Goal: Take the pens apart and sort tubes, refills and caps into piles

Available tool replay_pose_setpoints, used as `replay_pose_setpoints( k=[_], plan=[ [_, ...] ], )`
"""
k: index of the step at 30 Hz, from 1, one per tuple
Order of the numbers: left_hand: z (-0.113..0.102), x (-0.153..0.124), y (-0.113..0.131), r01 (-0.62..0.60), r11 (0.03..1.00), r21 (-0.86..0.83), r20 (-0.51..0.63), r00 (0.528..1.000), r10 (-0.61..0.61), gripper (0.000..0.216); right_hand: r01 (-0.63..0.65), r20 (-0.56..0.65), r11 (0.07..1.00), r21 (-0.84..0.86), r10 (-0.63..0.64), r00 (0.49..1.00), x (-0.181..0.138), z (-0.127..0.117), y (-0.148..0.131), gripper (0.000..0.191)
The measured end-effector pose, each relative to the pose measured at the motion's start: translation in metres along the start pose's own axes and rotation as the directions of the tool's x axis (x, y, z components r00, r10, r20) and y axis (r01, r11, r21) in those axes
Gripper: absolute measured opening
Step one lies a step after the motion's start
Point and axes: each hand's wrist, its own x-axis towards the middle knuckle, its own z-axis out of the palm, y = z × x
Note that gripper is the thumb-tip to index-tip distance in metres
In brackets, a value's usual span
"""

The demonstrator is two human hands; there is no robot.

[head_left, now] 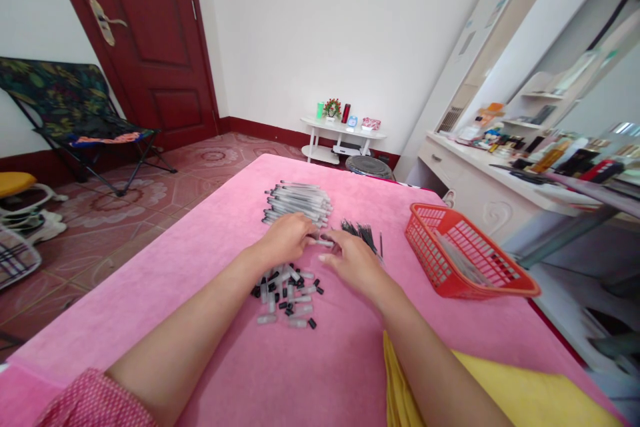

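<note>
My left hand (290, 238) and my right hand (356, 263) meet fingertip to fingertip over the middle of the table. Between them is a short, whitish translucent pen part (321, 243), its ends hidden by the closed fingers. Just beyond my left hand lies a stack of clear pen barrels (295, 201), dark at their left ends. Black pen refills (367, 235) lie in a bunch behind my right hand. Nearer to me, loose translucent pen caps (303, 310) are mixed with small black plugs (312, 323).
A pink cloth (240, 373) covers the table. An orange-red plastic basket (465, 287) with clear pieces inside stands at the right, and a yellow cloth (530, 387) lies at the near right. Beyond are a dresser (495, 207), a small white stand (320, 130) and a folding chair (65, 97).
</note>
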Motion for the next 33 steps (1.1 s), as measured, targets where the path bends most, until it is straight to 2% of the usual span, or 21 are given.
replay_pose_setpoints(
  k=[2, 3, 5, 7, 9, 11, 13, 16, 21, 24, 27, 30, 33],
  plan=[
    [-0.003, 0.002, 0.007, 0.006, 1.000, -0.019, -0.023, 1.000, -0.006, 0.017, -0.065, 0.016, 0.997, -0.036, 0.065, 0.998, -0.001, 0.001, -0.004, 0.014],
    [-0.004, 0.003, 0.010, 0.007, 1.000, -0.022, -0.042, 0.999, -0.008, 0.016, -0.109, 0.029, 0.994, -0.001, 0.109, 0.994, -0.001, 0.001, -0.004, 0.014],
    [-0.007, 0.004, 0.012, -0.013, 1.000, -0.020, -0.092, 0.996, 0.011, 0.018, -0.215, 0.093, 0.955, 0.202, 0.200, 0.975, 0.002, 0.001, -0.001, 0.025],
    [-0.009, 0.004, 0.012, -0.063, 0.998, -0.006, -0.132, 0.989, 0.062, 0.022, -0.317, 0.200, 0.825, 0.468, 0.251, 0.947, 0.005, 0.001, 0.003, 0.032],
    [-0.010, 0.003, 0.010, -0.107, 0.994, 0.016, -0.143, 0.984, 0.109, 0.023, -0.369, 0.268, 0.681, 0.632, 0.255, 0.929, 0.007, 0.000, 0.005, 0.038],
    [-0.012, 0.001, 0.008, -0.124, 0.992, 0.033, -0.135, 0.983, 0.127, 0.023, -0.331, 0.244, 0.657, 0.677, 0.223, 0.944, 0.007, -0.001, 0.006, 0.040],
    [-0.013, 0.000, 0.007, -0.121, 0.992, 0.038, -0.121, 0.985, 0.124, 0.024, -0.248, 0.173, 0.737, 0.629, 0.179, 0.969, 0.007, -0.002, 0.005, 0.037],
    [-0.013, -0.001, 0.007, -0.093, 0.995, 0.022, -0.101, 0.990, 0.095, 0.025, -0.110, 0.070, 0.877, 0.468, 0.088, 0.994, 0.008, -0.002, 0.006, 0.031],
    [-0.012, -0.001, 0.006, 0.040, 0.995, -0.095, -0.071, 0.996, -0.047, 0.024, 0.042, -0.013, 0.980, 0.193, -0.040, 0.999, 0.006, -0.004, 0.005, 0.027],
    [-0.010, -0.001, 0.003, 0.129, 0.964, -0.233, -0.018, 0.990, -0.137, 0.026, 0.072, -0.057, 0.997, 0.016, -0.071, 0.996, 0.004, -0.007, -0.001, 0.020],
    [-0.009, 0.000, 0.000, 0.181, 0.878, -0.442, 0.062, 0.983, -0.171, 0.035, 0.103, -0.088, 0.989, -0.108, -0.112, 0.990, 0.001, -0.009, -0.006, 0.018],
    [-0.009, 0.000, -0.005, 0.204, 0.746, -0.634, 0.171, 0.978, -0.122, 0.046, 0.197, -0.090, 0.962, -0.189, -0.217, 0.972, -0.002, -0.010, -0.010, 0.022],
    [-0.009, 0.000, -0.010, 0.228, 0.646, -0.729, 0.249, 0.967, -0.059, 0.049, 0.256, -0.093, 0.937, -0.238, -0.285, 0.954, -0.004, -0.012, -0.013, 0.025]
  ],
)
